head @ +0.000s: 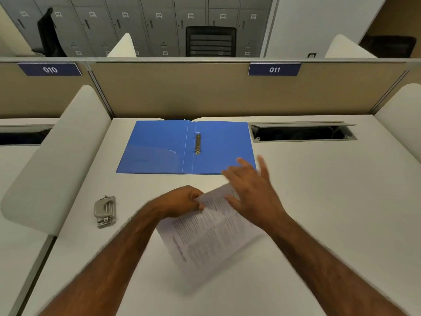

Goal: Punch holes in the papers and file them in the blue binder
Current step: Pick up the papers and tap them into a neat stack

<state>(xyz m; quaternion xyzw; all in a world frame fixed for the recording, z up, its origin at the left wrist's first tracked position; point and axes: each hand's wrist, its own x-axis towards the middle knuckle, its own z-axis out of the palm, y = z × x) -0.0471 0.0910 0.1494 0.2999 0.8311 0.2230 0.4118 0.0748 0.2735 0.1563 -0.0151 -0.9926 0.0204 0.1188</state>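
At the middle of the white surface [319,201], a sheaf of printed papers [211,236] is held up off the top, tilted, its far end toward 12 o'clock and its near edge blurred. The left hand [182,201] comes in from 7 o'clock and grips the far left corner of the papers, its fingers [198,202] curled closed and pinching the edge. The right hand [252,190] reaches in from 5 o'clock and lies over the far right part of the same sheaf with its fingers [245,163] spread wide and stretched toward 12 o'clock; whether the palm presses the sheets or only hovers on them cannot be told (the hand is smeared by motion). Just beyond the hands, at 12 o'clock, the blue binder [159,144] lies open and flat, both covers down, with its metal ring mechanism [197,143] standing on the right half beside the spine; the tips of the right hand overlap the binder's near right corner in this view. At 9 o'clock from the papers, well apart from them, a grey metal hole punch [105,211] sits on the surface. At 1 o'clock, beside the binder's far right edge, a cable hatch [303,132] in the surface stands open against the beige partition [205,92].
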